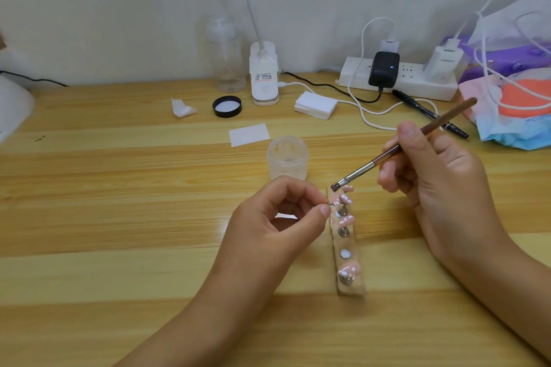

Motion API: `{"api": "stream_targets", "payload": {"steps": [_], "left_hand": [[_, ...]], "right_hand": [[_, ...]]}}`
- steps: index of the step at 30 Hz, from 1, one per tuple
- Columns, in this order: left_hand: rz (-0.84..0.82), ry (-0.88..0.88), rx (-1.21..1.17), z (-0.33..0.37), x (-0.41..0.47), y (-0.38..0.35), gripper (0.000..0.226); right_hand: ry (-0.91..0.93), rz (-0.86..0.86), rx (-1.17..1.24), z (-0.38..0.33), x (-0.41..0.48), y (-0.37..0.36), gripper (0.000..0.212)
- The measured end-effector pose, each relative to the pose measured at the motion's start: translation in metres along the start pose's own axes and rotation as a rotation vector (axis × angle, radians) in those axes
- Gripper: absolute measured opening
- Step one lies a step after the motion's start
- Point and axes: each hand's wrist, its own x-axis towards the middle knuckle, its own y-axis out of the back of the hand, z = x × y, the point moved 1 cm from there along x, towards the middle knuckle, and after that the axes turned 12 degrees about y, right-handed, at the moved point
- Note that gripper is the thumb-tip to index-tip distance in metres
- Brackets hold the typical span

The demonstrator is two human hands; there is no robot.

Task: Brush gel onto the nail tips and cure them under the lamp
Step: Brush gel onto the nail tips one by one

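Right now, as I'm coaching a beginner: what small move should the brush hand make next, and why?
Probably ease the brown-handled brush down onto the pink nail tip whose metal stem the left hand pinches: its bristles sit just above that tip, and the right hand grips the handle.

White object (13, 104) cut by left edge, bag (518, 18) by right, pin (330, 203) mostly hidden in left hand (277, 217)
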Motion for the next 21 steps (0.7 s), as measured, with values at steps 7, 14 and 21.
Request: {"api": "stream_targets", "payload": {"steps": [7,14,21], "left_hand": [[0.003,0.003,0.010,-0.0008,0.0001,0.0005,0.006],[0.003,-0.010,0.017,-0.0009,-0.0002,-0.0001,0.007],[-0.001,-0.005,-0.001,-0.0014,0.0006,0.0007,0.005]], "right_hand": [[0.004,-0.063,0.002,-0.0026,-0.0022,-0.0013,0.028],[0.037,-0.030,0.002,-0.0024,-0.0014,-0.0007,0.028],[0.043,-0.060,-0.018,-0.0010,-0.0030,-0.0026,0.028]]}}
